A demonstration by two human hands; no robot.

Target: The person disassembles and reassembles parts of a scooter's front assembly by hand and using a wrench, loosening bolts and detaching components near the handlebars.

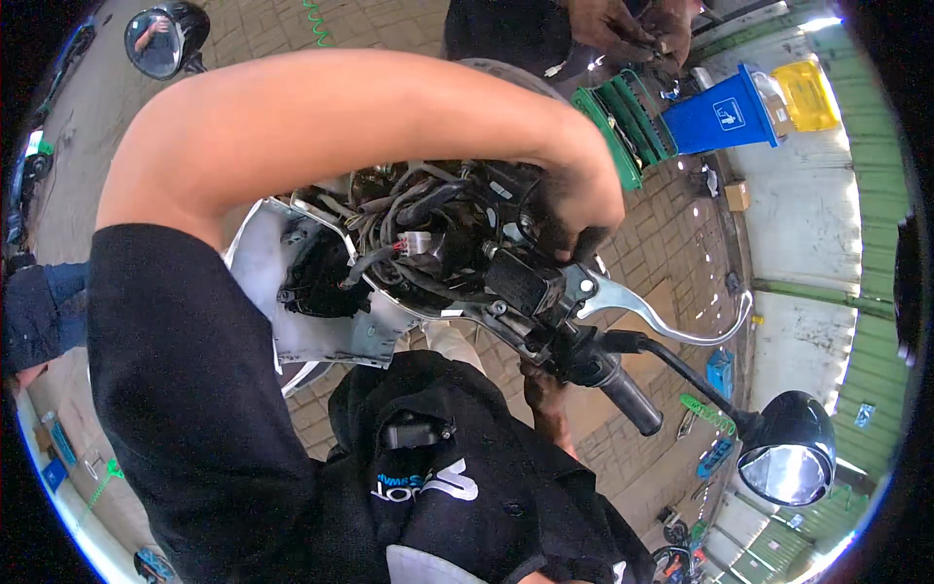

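Note:
My left forearm crosses above the exposed wiring (389, 204) of a two-wheeler's front end. My left hand (584, 204), blurred, has its fingers curled down beside the black reservoir (525, 282) and silver brake lever (642, 307); what they hold is hidden. My right hand (545, 389), darkened with grime, is below the black handlebar grip (628, 394), fingers curled and partly hidden. A white connector (416, 243) sits among the cables. A pale body panel (253, 263) is at the left, and a mirror (783, 453) juts out at lower right.
A co-worker's hands (628, 29) work at the top beside an open green toolbox (608, 131). A blue bin (720, 112) and yellow bin (808, 97) stand near the corrugated wall (827, 253). Another person (39, 311) is at far left. Another mirror (156, 39) is upper left.

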